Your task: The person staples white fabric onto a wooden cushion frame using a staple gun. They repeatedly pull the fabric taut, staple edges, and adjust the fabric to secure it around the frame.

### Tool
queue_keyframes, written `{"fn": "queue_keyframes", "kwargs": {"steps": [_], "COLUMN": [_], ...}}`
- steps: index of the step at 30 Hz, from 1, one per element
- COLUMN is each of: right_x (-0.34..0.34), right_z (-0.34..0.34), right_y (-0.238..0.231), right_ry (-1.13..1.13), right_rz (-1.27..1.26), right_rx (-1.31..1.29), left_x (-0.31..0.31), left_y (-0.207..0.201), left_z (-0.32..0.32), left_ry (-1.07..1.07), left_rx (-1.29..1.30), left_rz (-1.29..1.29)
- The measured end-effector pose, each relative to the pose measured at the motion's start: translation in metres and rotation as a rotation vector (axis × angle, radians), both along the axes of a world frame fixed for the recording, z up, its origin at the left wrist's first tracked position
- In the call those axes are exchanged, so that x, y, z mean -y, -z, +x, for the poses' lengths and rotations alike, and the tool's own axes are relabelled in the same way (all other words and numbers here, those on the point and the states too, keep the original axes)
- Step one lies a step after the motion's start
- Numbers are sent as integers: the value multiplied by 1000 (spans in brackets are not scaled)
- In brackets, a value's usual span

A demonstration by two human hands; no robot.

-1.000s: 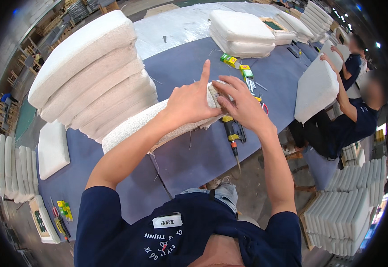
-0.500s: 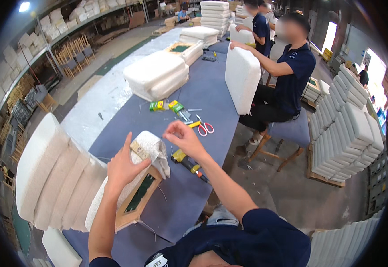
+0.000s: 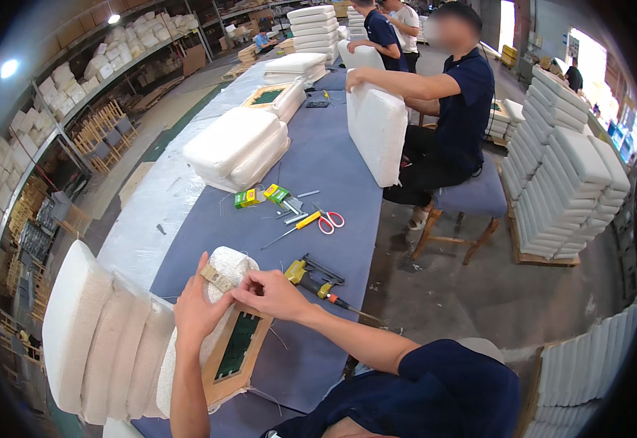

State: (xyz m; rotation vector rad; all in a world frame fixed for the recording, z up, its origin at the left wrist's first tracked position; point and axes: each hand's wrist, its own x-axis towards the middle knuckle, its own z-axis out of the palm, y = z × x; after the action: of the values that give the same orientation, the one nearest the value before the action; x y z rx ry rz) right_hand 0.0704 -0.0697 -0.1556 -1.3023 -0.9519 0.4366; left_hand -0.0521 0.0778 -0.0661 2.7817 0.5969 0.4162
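Left hand (image 3: pixel 199 310): fingers spread over cushion (image 3: pixel 229 258) near worktop's (image 3: pixel 300 354) edge — right hand (image 3: pixel 275 294): fingers curled beside tan strip (image 3: pixel 217 278), grip unclear.

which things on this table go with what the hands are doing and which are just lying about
Seem part of the work:
white cushion with wooden frame, at the left hand
beige strip on it, near the right hand

Seem just lying about for now:
yellow-and-black power tool
red-handled scissors
yellow-handled tool
green-and-yellow boxes
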Motion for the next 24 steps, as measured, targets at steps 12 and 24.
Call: {"fn": "queue_keyframes", "kwargs": {"steps": [12, 24], "right_x": [-18, -35], "right_z": [0, 112], "right_y": [-54, -18], "right_ry": [205, 16], "right_rz": [-212, 43], "right_rx": [393, -438], "left_x": [-5, 4], "left_y": [3, -7], "left_z": [1, 2], "left_ry": [-13, -32], "left_rx": [-17, -88], "left_rz": [28, -22]}}
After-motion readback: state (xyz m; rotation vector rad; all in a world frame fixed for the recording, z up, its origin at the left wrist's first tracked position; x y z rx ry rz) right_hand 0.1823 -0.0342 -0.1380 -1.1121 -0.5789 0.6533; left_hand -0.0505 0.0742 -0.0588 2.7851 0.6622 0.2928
